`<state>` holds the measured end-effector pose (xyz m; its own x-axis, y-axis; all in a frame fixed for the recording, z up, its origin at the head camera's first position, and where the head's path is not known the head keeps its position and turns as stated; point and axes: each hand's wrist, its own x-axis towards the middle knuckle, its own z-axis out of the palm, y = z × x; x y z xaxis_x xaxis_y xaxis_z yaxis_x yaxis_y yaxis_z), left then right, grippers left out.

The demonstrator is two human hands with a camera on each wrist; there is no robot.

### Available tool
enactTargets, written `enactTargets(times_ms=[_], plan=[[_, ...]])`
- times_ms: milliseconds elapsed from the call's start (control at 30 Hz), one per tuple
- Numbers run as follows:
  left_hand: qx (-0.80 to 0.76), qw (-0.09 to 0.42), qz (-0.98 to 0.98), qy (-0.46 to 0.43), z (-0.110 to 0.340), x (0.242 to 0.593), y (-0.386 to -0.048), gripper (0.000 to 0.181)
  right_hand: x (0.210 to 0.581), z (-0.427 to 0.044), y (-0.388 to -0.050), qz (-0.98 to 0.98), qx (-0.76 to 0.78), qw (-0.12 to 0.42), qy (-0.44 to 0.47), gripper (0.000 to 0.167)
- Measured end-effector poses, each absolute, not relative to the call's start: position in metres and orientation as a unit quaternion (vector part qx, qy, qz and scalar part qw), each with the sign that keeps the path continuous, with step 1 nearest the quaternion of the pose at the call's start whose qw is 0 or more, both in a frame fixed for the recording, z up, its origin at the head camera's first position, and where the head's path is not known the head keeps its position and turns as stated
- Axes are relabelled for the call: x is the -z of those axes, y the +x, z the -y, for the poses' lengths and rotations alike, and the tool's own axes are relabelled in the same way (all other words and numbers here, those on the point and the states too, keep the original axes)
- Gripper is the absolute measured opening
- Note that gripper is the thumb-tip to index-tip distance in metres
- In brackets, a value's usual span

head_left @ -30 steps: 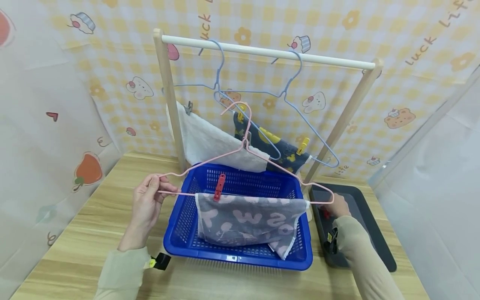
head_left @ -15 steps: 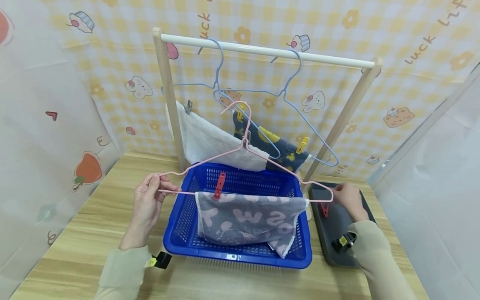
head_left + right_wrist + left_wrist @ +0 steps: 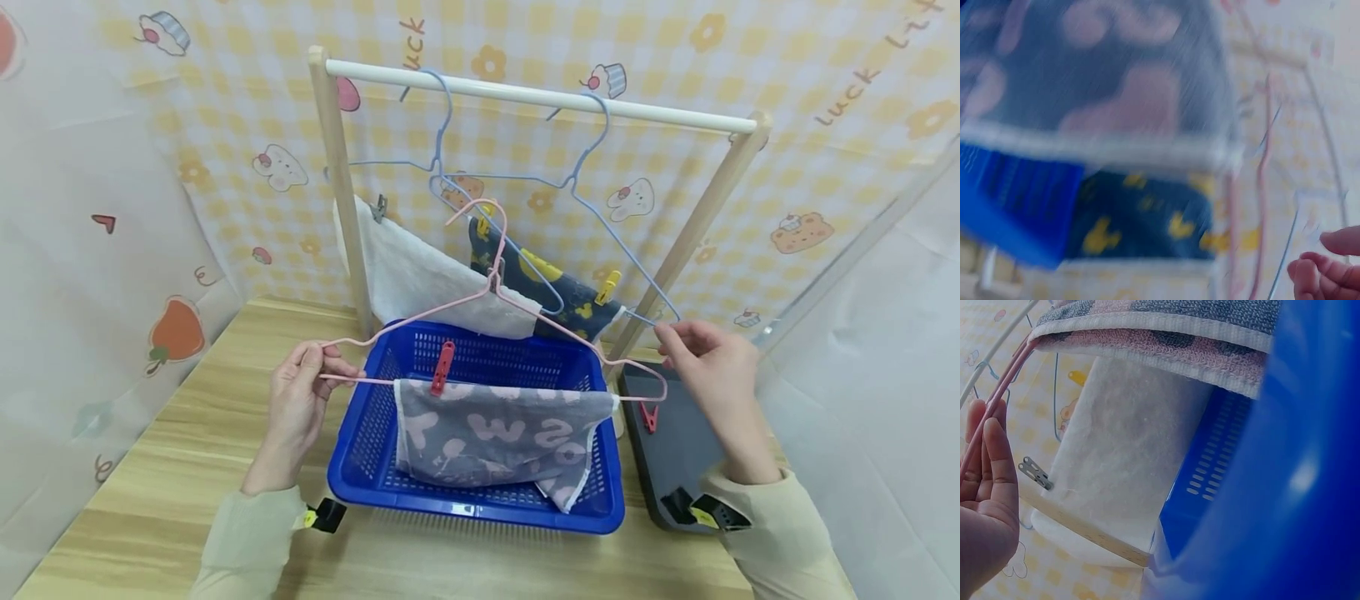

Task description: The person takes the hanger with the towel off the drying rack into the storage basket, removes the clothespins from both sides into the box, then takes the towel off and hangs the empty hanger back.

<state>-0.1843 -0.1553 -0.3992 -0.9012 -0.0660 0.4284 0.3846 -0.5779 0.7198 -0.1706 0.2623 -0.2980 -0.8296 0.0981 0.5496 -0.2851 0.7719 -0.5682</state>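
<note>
My left hand [image 3: 295,408] pinches the left end of a pink wire hanger [image 3: 438,310], seen also in the left wrist view. Over its lower bar hangs a folded grey towel [image 3: 495,437] with pink letters, above a blue basket [image 3: 352,492]. One red clothespin [image 3: 442,367] grips the towel near its left end. My right hand [image 3: 712,371] is raised beside the hanger's right end, thumb and fingers loosely bent; the right wrist view shows nothing between them. Another red clothespin [image 3: 649,417] lies in the dark grey tray [image 3: 682,442] below.
Behind stands a wooden rack with a white rod [image 3: 540,93]. Two blue hangers [image 3: 438,142] hang from it, carrying a white towel [image 3: 442,275] with grey clips and a dark towel [image 3: 573,300] with yellow clips. A patterned cloth backs the rack.
My right hand has come up out of the tray, away from the red clothespin, and moved up beside the hanger's right end. The left hand and hanger stay nearly still.
</note>
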Motion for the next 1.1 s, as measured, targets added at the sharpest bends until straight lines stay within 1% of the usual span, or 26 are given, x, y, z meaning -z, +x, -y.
enactTargets(times_ms=[100,167,267,433,533,733,900,1100], plan=[[0.87,0.13,0.44,-0.183,0.156,0.4,-0.184,0.024,0.293,-0.241,-0.17,0.874,-0.361,0.303,0.119,0.012],[0.871,0.13,0.437,-0.185,0.155,0.399,-0.184,0.025,0.292,-0.227,-0.17,0.869,-0.364,0.292,0.163,0.007],[0.872,0.132,0.435,-0.182,0.155,0.399,-0.184,0.025,0.293,-0.204,-0.173,0.873,-0.353,0.258,0.218,0.005],[0.869,0.132,0.442,-0.177,0.155,0.399,-0.183,0.025,0.301,-0.165,-0.178,0.872,-0.365,0.176,0.276,0.011],[0.87,0.131,0.441,-0.176,0.154,0.399,-0.182,0.025,0.306,-0.143,-0.181,0.87,-0.375,0.134,0.291,0.017],[0.873,0.129,0.436,-0.176,0.155,0.398,-0.181,0.025,0.317,-0.11,-0.186,0.869,-0.379,0.072,0.31,0.024],[0.876,0.131,0.427,-0.183,0.155,0.399,-0.181,0.026,0.32,-0.096,-0.189,0.863,-0.402,0.037,0.305,0.019],[0.879,0.131,0.42,-0.186,0.156,0.4,-0.181,0.026,0.32,-0.093,-0.189,0.85,-0.446,0.029,0.278,0.011]])
